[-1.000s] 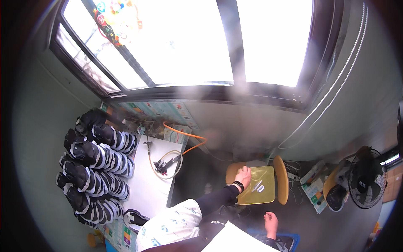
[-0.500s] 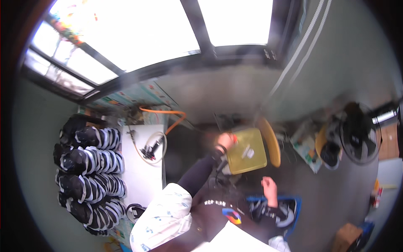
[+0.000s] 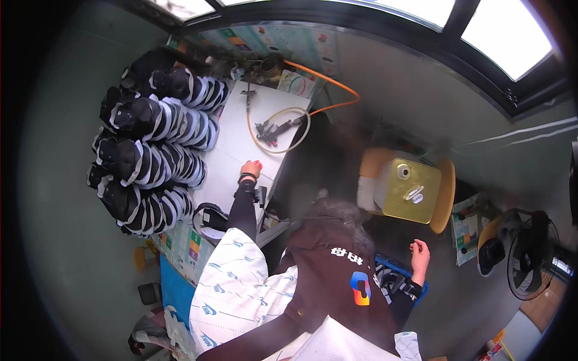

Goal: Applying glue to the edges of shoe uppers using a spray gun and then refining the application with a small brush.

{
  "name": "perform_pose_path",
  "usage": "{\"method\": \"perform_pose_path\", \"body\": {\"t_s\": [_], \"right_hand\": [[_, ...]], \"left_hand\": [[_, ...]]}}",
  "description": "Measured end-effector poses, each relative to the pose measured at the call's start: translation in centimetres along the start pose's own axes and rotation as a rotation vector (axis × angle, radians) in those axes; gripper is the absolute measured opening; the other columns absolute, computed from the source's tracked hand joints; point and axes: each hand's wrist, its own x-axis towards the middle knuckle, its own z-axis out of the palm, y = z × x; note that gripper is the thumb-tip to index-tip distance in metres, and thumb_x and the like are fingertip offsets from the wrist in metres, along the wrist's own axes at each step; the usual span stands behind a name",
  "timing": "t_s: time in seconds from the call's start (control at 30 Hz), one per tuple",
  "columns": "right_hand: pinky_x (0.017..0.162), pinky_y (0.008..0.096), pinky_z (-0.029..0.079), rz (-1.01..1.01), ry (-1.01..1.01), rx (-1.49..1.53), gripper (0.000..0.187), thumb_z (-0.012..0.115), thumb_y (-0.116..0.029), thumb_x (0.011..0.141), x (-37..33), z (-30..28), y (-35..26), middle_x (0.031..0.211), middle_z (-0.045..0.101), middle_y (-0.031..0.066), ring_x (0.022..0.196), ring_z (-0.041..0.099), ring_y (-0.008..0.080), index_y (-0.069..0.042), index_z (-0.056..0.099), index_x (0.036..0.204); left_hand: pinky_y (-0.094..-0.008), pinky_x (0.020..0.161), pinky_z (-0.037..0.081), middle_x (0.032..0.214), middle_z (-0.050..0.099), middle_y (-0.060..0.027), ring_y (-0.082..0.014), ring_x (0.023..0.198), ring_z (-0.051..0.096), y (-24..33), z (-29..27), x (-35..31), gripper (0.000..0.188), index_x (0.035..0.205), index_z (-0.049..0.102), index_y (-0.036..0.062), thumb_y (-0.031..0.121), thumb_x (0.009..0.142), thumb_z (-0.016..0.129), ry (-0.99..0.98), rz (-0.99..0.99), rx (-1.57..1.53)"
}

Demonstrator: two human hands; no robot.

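Observation:
My left hand [image 3: 250, 170] is closed over the white tabletop [image 3: 241, 141], with a small red cap showing at its fingertips. Beside that forearm, on the table's near side, lies a single black and white shoe [image 3: 211, 220]. A black spray gun [image 3: 274, 131] with a pale looped hose rests farther back. My right hand [image 3: 420, 256] hovers by a blue crate [image 3: 424, 291], fingers loosely curled and apart, holding nothing. Ahead of it, a yellow square tin [image 3: 404, 201] sits on a wooden chair [image 3: 444, 204]; its round opening [image 3: 403, 172] shows, and a small white item [image 3: 415, 195] lies on top.
Rows of black and white shoes [image 3: 162, 123] are packed along the table's left side. An orange hose [image 3: 337, 84] curves off the back edge. A black fan [image 3: 533, 256] stands at far right. The crate holds dark shoe parts.
My left hand has moved from the tin's corner to above the white table, with the red cap in it. The tin's opening now shows. My view has turned left.

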Motion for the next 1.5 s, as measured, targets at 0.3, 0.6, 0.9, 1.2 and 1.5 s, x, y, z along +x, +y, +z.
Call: {"method": "perform_pose_path", "body": {"t_s": [0.3, 0.6, 0.9, 1.2, 1.5], "right_hand": [[0.081, 0.0271, 0.057, -0.019, -0.116, -0.08, 0.02, 0.063, -0.011, 0.103, 0.9, 5.8, -4.0, 0.096, 0.074, 0.0057, 0.089, 0.07, 0.0128, -0.002, 0.069, 0.119], [0.085, 0.031, 0.057, -0.086, -0.131, -0.083, 0.026, 0.068, -0.017, 0.098, 0.5, 9.4, -7.1, 0.098, 0.077, 0.0102, 0.092, 0.073, 0.0157, -0.004, 0.072, 0.12], [0.088, 0.0356, 0.057, 0.079, 0.05, -0.043, 0.027, 0.067, -0.019, 0.095, 0.7, 5.2, -3.8, 0.102, 0.077, 0.0132, 0.095, 0.075, 0.0241, -0.003, 0.071, 0.117], [0.081, 0.0305, 0.057, 0.346, 0.059, 0.495, 0.023, 0.059, -0.016, 0.104, 6.2, 2.8, 5.8, 0.106, 0.075, 0.0084, 0.093, 0.072, 0.0176, -0.004, 0.069, 0.121], [0.087, 0.0414, 0.059, 0.474, -0.119, 0.899, 0.052, 0.058, -0.045, 0.105, 10.8, 0.2, 9.7, 0.128, 0.069, 0.0114, 0.11, 0.069, 0.0259, -0.005, 0.058, 0.138]], "left_hand": [[-0.0504, 0.098, 0.055, 0.117, 0.07, -0.0274, -0.0436, 0.113, 0.067, -8.7, 3.1, 2.1, 0.049, 0.117, 0.066, 0.0007, 0.043, 0.093, 0.067, -0.054, -0.187, -0.059], [-0.0489, 0.087, 0.056, 0.103, 0.072, -0.0325, -0.0414, 0.099, 0.072, -14.9, 3.8, 8.3, 0.101, 0.118, 0.06, -0.0155, 0.074, 0.073, 0.076, 0.01, -0.154, 0.045], [-0.0402, 0.085, 0.058, 0.102, 0.074, -0.0193, -0.0323, 0.096, 0.073, 38.7, 0.5, -20.9, 0.046, 0.112, 0.07, -0.0015, 0.036, 0.087, 0.082, -0.389, 0.906, -0.59], [-0.0485, 0.089, 0.055, 0.104, 0.073, -0.0274, -0.0427, 0.102, 0.071, 52.1, 16.5, -26.2, 0.047, 0.107, 0.069, -0.0022, 0.042, 0.091, 0.072, -0.607, 0.725, -0.356], [-0.0406, 0.069, 0.053, 0.08, 0.071, -0.0183, -0.0315, 0.073, 0.071, 47.9, 0.4, -29.6, 0.04, 0.091, 0.071, 0.0018, 0.04, 0.099, 0.064, -0.58, 0.928, -0.528]]}}
